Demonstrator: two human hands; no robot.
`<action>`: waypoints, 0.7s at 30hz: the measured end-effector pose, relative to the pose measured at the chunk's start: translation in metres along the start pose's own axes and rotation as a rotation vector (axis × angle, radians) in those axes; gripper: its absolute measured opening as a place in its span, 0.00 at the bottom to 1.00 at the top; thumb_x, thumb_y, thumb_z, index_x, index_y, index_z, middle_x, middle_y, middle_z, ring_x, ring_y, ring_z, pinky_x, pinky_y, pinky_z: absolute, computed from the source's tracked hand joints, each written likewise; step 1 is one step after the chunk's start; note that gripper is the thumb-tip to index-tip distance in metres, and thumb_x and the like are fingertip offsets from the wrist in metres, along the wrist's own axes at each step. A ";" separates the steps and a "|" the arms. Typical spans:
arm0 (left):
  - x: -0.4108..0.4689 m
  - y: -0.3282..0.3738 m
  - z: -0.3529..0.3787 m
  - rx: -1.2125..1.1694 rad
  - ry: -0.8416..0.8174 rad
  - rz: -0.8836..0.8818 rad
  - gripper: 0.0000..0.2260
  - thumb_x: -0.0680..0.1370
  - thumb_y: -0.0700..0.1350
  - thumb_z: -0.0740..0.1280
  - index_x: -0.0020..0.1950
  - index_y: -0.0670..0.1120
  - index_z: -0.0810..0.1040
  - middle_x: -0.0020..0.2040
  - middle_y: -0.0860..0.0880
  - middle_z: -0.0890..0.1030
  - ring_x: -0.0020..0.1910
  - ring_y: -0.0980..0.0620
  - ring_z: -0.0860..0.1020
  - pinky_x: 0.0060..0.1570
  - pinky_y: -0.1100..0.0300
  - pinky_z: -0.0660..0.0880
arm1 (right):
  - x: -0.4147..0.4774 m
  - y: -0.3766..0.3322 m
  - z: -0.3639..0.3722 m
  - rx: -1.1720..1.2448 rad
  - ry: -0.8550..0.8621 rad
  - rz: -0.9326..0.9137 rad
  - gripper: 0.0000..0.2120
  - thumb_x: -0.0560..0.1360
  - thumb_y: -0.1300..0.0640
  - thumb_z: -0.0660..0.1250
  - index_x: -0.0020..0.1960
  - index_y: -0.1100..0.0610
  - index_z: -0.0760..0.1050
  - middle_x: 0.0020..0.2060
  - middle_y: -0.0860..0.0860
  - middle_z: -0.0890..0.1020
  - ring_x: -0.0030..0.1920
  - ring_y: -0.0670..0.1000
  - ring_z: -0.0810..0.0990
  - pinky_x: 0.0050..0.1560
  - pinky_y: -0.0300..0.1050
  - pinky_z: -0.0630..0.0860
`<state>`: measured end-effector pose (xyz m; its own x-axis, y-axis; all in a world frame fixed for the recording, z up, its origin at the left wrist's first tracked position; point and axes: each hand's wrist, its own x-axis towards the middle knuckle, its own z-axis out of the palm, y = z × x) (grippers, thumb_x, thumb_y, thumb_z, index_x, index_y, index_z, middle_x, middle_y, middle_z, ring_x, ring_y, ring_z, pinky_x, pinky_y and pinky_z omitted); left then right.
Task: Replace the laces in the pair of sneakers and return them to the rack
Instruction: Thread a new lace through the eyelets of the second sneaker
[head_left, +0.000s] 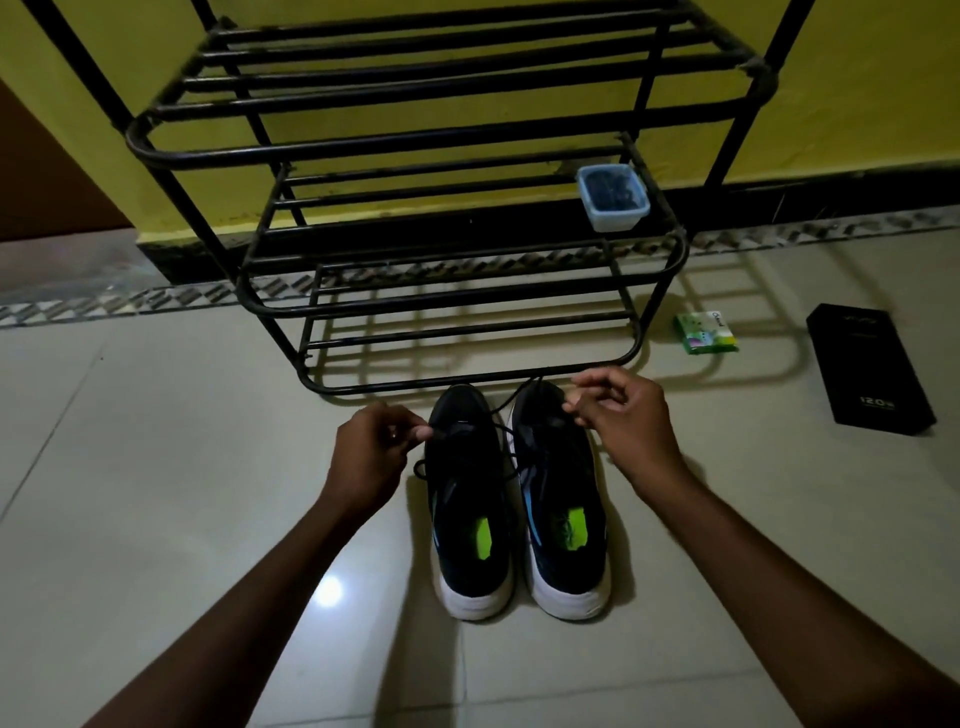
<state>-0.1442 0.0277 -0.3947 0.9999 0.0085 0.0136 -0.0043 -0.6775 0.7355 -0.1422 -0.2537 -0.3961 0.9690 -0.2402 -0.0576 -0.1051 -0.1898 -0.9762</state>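
Pale glossy tiled floor (156, 415), bordered at the far edge by a patterned strip and a yellow wall (857, 78) with a dark skirting.

Black metal rack (405, 150), tiers of bars, standing at the floor's far edge against that wall, its lowest front bar just beyond the shoe toes.

Pair of dark sneakers with white soles, on the floor in front of the rack, not on it: left sneaker (470, 519) and right sneaker (563, 519) side by side, nearly touching, toes toward the rack, heels toward the camera, green insoles showing.

Black flat box (870, 369) lying on the floor well to the right of the rack, near the right edge of view.

Left hand (371, 452) just left of the left sneaker's front, fingers curled, thumb and forefinger pinching one end of the black lace (511, 399). Right hand (628, 415) over the right sneaker's toe, fingers curled in a narrow pinch on what looks like the lace's other end; contact partly hidden.

Small clear plastic tub (613, 197) with dark contents, at the right end of the rack's middle tier.

Green packet (705, 332) on the floor, just beside the rack's right foot.

Lace slack, crossing from the left sneaker's front toward the right one, one loop spilling onto the floor at the left.
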 end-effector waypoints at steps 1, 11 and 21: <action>0.001 0.007 0.005 -0.036 -0.022 -0.001 0.04 0.75 0.46 0.76 0.41 0.50 0.84 0.35 0.57 0.80 0.36 0.62 0.77 0.35 0.72 0.69 | -0.003 0.005 -0.002 -0.071 0.002 -0.012 0.07 0.74 0.65 0.73 0.47 0.54 0.81 0.41 0.53 0.85 0.43 0.50 0.85 0.47 0.44 0.82; 0.000 0.071 0.064 -0.450 -0.209 -0.167 0.08 0.75 0.31 0.74 0.39 0.41 0.79 0.35 0.44 0.84 0.36 0.45 0.85 0.43 0.49 0.83 | -0.034 0.023 -0.010 -0.489 -0.272 -0.073 0.27 0.66 0.57 0.78 0.64 0.55 0.80 0.53 0.51 0.84 0.51 0.47 0.84 0.54 0.44 0.83; 0.000 0.081 0.101 -0.070 -0.176 -0.131 0.07 0.70 0.43 0.79 0.38 0.46 0.82 0.35 0.52 0.85 0.36 0.59 0.83 0.42 0.58 0.81 | -0.032 0.045 -0.011 -0.039 -0.019 0.206 0.10 0.72 0.66 0.73 0.51 0.55 0.85 0.41 0.48 0.88 0.43 0.44 0.86 0.45 0.41 0.82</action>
<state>-0.1430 -0.1016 -0.4036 0.9791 -0.0397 -0.1993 0.1311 -0.6260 0.7687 -0.1801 -0.2656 -0.4359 0.9302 -0.2599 -0.2594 -0.3095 -0.1751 -0.9346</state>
